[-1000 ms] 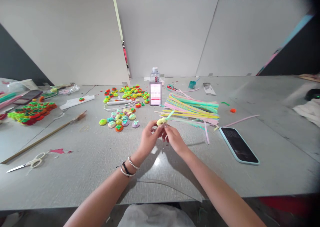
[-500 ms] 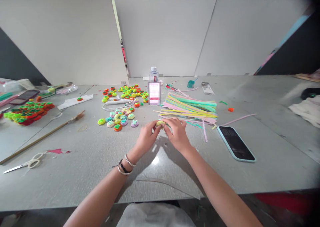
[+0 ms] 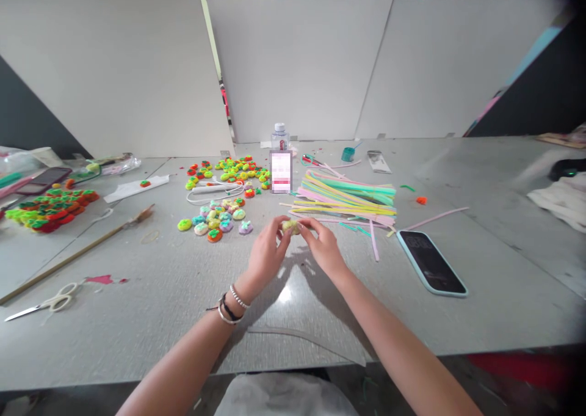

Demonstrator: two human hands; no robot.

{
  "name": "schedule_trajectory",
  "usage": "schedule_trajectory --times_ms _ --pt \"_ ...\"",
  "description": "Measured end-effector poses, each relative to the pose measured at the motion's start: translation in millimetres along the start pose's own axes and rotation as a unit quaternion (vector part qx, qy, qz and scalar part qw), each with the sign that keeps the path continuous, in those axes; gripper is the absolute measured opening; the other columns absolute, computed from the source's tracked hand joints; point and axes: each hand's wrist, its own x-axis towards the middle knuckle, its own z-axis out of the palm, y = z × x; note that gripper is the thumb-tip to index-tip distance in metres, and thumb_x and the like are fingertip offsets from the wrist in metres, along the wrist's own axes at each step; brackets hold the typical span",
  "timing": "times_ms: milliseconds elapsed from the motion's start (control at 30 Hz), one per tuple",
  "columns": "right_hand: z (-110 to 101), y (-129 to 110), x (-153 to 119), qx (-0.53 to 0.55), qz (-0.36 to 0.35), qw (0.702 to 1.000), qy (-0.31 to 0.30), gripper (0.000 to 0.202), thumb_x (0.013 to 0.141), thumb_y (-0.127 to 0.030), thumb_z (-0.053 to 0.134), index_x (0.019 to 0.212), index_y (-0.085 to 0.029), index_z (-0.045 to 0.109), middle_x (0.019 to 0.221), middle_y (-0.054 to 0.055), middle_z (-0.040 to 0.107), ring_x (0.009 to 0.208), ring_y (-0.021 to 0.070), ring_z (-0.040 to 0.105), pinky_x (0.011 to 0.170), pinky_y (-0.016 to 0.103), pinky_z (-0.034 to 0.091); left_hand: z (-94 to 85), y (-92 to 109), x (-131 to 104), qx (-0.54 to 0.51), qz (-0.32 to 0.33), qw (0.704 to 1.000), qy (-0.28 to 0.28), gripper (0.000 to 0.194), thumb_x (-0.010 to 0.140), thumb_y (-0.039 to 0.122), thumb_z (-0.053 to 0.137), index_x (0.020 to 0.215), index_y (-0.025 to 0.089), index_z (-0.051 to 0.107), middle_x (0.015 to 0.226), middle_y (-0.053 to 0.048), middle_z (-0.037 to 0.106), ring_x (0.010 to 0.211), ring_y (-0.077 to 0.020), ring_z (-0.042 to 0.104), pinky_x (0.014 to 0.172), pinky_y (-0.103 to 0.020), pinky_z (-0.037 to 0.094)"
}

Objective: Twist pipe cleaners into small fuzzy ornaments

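Note:
Between my two hands is a small, fuzzy pale-yellow pipe-cleaner piece (image 3: pixel 290 226), held above the grey table. My left hand (image 3: pixel 269 246) pinches its left side with thumb and fingers. On its right side, my right hand (image 3: pixel 324 246) grips it with the thumb and fingertips. Fingers cover part of the piece, so its full shape is hidden. Just beyond my hands to the right lies a bundle of pastel pipe cleaners (image 3: pixel 348 195). Left of my hands sits a cluster of small pastel fuzzy pieces (image 3: pixel 220 215).
A phone (image 3: pixel 433 263) lies at right. Scissors (image 3: pixel 59 298) and a wooden stick (image 3: pixel 77 254) are at left. A bottle (image 3: pixel 280 140) stands at the back near red, yellow and green fuzzy pieces (image 3: pixel 238 169). A clear strip (image 3: pixel 302 335) lies near the table's front edge.
My right fingers have drawn in closer around the yellow piece, and more of it shows between my hands. The things on the table lie as before.

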Motion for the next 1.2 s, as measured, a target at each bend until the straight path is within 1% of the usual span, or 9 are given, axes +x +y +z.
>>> schedule_trajectory --times_ms 100,233,333,433,567,700,867,1067,1200 --pt "2 2 1 0.057 0.016 0.997 -0.039 0.027 0.084 -0.044 0.053 0.094 -0.024 0.066 0.096 0.003 0.070 0.096 0.0230 0.062 0.088 0.036 0.040 -3.0 3 2 0.012 0.005 1.000 0.020 0.025 0.090 0.033 0.046 0.111 0.020 0.053 0.090 -0.004 0.065 0.074 -0.0128 0.057 0.068 -0.025 0.044" --pt "5 1 0 0.097 0.002 0.992 -0.077 0.027 0.081 -0.043 0.057 0.096 -0.022 0.066 0.096 0.002 0.070 0.093 0.0222 0.063 0.086 0.034 0.043 -3.6 2 4 -0.019 -0.005 0.999 0.025 0.024 0.092 0.033 0.044 0.110 0.020 0.054 0.090 -0.004 0.066 0.075 -0.0127 0.060 0.066 -0.024 0.046" --pt "5 0 -3 0.054 -0.013 0.998 -0.040 0.027 0.080 -0.041 0.059 0.099 -0.023 0.066 0.098 0.003 0.070 0.092 0.0221 0.063 0.087 0.036 0.042 -2.9 1 4 -0.021 0.002 0.999 0.035 0.024 0.091 0.032 0.044 0.110 0.020 0.053 0.093 -0.005 0.065 0.081 -0.0139 0.061 0.066 -0.024 0.047" --pt "5 -2 -5 -0.026 -0.041 0.999 0.002 0.022 0.081 -0.037 0.060 0.098 -0.024 0.066 0.101 0.003 0.069 0.096 0.0229 0.061 0.090 0.037 0.039 -3.9 1 3 0.023 0.050 0.997 0.052 0.023 0.090 0.029 0.047 0.110 0.021 0.055 0.101 -0.006 0.062 0.091 -0.0157 0.060 0.072 -0.027 0.049" --pt "5 -4 -7 -0.090 -0.067 0.994 0.017 0.019 0.083 -0.032 0.059 0.098 -0.024 0.066 0.100 0.004 0.069 0.096 0.0227 0.061 0.092 0.039 0.035 -6.9 1 3 0.059 0.092 0.993 0.053 0.023 0.091 0.026 0.045 0.109 0.022 0.059 0.104 -0.006 0.062 0.097 -0.0159 0.058 0.081 -0.029 0.048" --pt "6 -5 -9 -0.145 -0.095 0.984 0.031 0.019 0.086 -0.031 0.054 0.100 -0.023 0.064 0.103 0.005 0.069 0.101 0.0236 0.059 0.095 0.042 0.028 -8.2 -2 5 0.036 0.069 0.996 0.040 0.025 0.091 0.026 0.045 0.109 0.020 0.062 0.102 -0.006 0.063 0.093 -0.0155 0.059 0.081 -0.029 0.047" --pt "5 -5 -9 -0.161 -0.104 0.981 0.041 0.019 0.089 -0.029 0.051 0.101 -0.022 0.064 0.105 0.007 0.068 0.102 0.0235 0.059 0.092 0.041 0.030 -6.4 -7 9 -0.037 0.042 0.998 0.018 0.027 0.089 0.030 0.050 0.110 0.021 0.063 0.101 -0.007 0.063 0.089 -0.0156 0.059 0.072 -0.026 0.048" --pt "6 -6 -10 -0.181 -0.110 0.977 0.035 0.019 0.089 -0.024 0.050 0.102 -0.024 0.064 0.103 0.005 0.069 0.103 0.0239 0.058 0.094 0.044 0.024 -3.9 -9 11 -0.069 -0.004 0.997 0.045 0.023 0.080 0.036 0.062 0.094 0.020 0.068 0.093 -0.005 0.065 0.077 -0.0136 0.058 0.066 -0.024 0.046" --pt "5 -5 -10 -0.183 -0.115 0.976 0.030 0.020 0.090 -0.024 0.049 0.102 -0.024 0.065 0.103 0.005 0.069 0.103 0.0237 0.058 0.094 0.044 0.023 -4.8 -7 11 -0.063 -0.008 0.996 0.056 0.019 0.078 0.036 0.064 0.088 0.019 0.068 0.089 -0.004 0.065 0.073 -0.0126 0.057 0.066 -0.024 0.045"
